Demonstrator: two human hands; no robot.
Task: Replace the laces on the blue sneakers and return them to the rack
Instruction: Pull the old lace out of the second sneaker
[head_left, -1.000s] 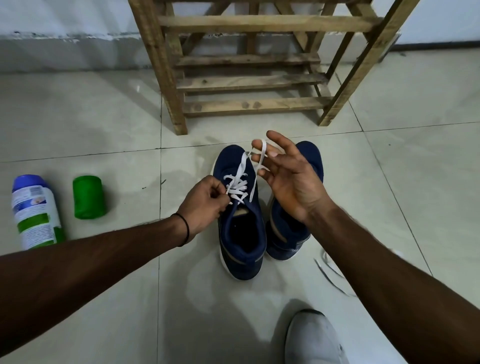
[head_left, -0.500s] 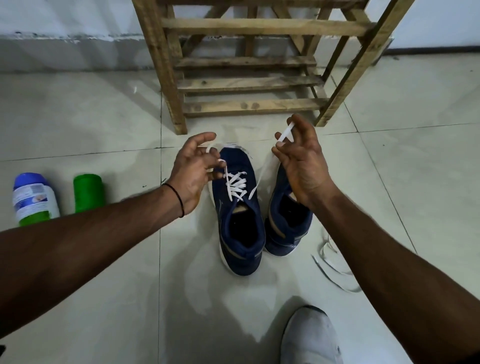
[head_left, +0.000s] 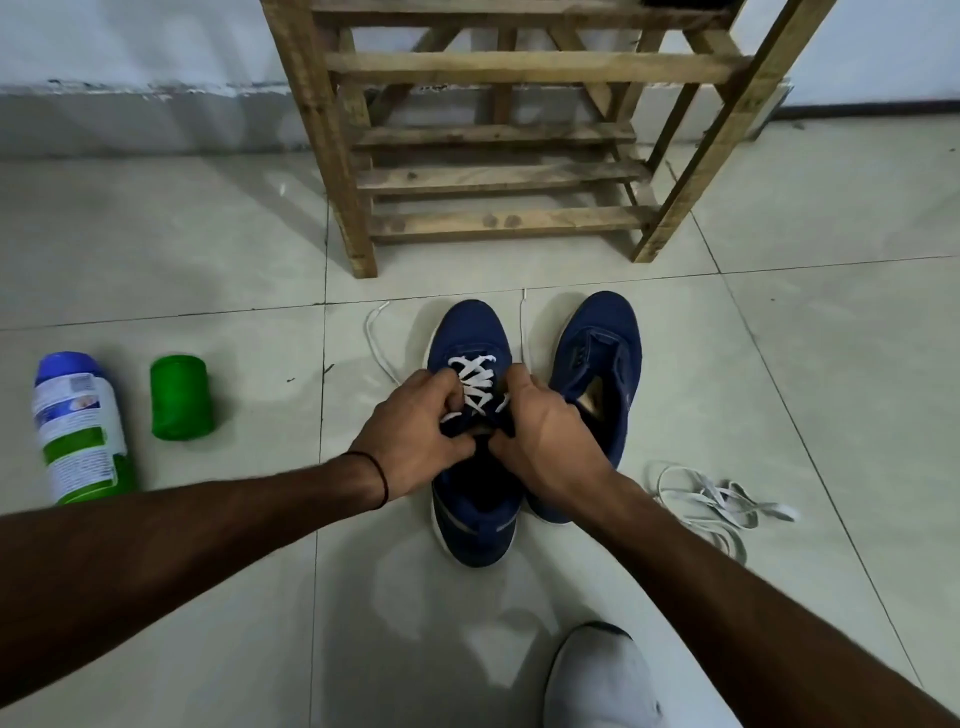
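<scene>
In front of the slatted wooden rack (head_left: 509, 176), the left hand (head_left: 415, 436) and right hand (head_left: 545, 441) grip the opening of the white-laced navy blue sneaker (head_left: 470, 332). The unlaced navy blue sneaker (head_left: 597, 353) also sits before the rack, further right.

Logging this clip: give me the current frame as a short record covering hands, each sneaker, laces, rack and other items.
left hand: grips the laced sneaker at its eyelet edge
right hand: grips the same sneaker's opposite edge
white lace: crossed through the eyelets nearer the toe, both ends trailing on the floor
unlaced sneaker: beside it, no lace
loose laces: heaped right of the sneakers
rack: wooden, beyond the toes
other: bottle, green roll, at left
</scene>
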